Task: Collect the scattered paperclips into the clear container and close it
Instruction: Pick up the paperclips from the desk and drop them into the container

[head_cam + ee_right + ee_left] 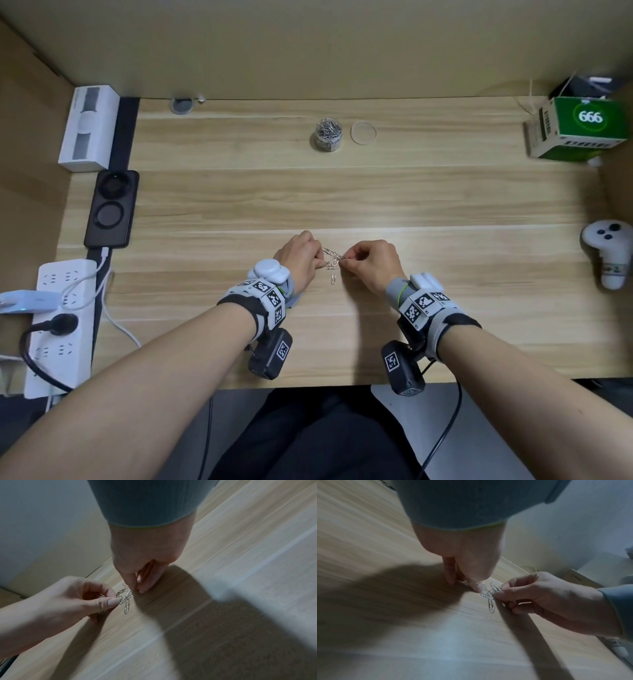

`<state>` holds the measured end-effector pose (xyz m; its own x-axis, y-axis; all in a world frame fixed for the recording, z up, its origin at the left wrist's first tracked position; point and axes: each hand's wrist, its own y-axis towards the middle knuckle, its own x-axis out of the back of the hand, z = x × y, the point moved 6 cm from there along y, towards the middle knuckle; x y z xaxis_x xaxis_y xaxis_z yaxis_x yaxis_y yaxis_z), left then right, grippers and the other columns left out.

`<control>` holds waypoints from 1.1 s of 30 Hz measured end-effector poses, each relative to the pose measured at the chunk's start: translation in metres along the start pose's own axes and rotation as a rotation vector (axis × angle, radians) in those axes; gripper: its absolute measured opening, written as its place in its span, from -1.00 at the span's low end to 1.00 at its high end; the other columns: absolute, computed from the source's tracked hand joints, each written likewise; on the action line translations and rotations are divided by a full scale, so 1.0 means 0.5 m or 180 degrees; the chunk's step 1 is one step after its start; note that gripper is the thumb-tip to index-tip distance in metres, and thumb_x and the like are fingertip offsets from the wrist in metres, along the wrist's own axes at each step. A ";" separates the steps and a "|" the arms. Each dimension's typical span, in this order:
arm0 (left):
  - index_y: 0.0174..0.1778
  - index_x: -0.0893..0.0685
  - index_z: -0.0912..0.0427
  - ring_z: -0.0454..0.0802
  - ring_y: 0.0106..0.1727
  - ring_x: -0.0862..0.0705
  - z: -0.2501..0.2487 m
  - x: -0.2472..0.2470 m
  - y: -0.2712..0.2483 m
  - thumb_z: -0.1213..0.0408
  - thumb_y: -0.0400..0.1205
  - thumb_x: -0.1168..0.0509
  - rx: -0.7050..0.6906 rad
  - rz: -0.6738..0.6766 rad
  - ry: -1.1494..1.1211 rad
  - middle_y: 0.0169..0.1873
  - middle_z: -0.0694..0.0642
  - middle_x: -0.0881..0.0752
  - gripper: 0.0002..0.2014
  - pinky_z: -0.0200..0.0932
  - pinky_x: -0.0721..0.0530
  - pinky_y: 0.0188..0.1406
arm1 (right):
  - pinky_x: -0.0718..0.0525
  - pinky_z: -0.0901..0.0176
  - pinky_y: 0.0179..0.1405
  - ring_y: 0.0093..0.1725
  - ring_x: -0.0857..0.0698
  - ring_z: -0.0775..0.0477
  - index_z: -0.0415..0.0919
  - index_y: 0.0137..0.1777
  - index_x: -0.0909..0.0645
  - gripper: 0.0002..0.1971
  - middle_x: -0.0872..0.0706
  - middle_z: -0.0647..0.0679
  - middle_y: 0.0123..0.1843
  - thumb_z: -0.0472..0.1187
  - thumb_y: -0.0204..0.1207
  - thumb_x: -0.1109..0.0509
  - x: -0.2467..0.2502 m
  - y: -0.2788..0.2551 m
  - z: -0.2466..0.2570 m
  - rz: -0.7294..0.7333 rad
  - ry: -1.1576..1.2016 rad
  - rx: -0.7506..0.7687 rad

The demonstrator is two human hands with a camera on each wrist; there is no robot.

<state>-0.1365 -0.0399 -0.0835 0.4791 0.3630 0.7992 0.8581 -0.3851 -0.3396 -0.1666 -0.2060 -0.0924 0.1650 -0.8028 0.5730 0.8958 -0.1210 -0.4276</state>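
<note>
Near the desk's [445,205] front edge, the left hand [298,255] and right hand [371,262] meet fingertip to fingertip, each pinching at a small tangle of paperclips [331,264] lying on the wood, while the clear container [328,134], already holding clips, stands toward the back edge with its lid [363,133] lying just beside it.
</note>
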 end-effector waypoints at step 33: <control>-0.20 -0.78 -0.14 -0.14 -0.22 -0.66 0.042 0.260 0.415 -0.01 0.41 -0.53 0.0345 -0.1435 -0.1181 -0.20 -0.11 -0.67 -0.88 -0.06 -0.70 -0.22 | -0.76 0.03 -0.29 -0.42 -0.62 -0.09 -0.15 -0.32 -0.70 -0.82 -0.66 -0.06 -0.42 -0.37 0.41 -0.61 0.154 0.390 0.172 -0.0453 0.1635 -0.0369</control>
<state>0.1078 -0.0547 -0.0604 0.0787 0.7504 0.6562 0.9966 -0.0422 -0.0713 0.0562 -0.2411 -0.0713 -0.2033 -0.9522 0.2279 0.8385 -0.2895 -0.4616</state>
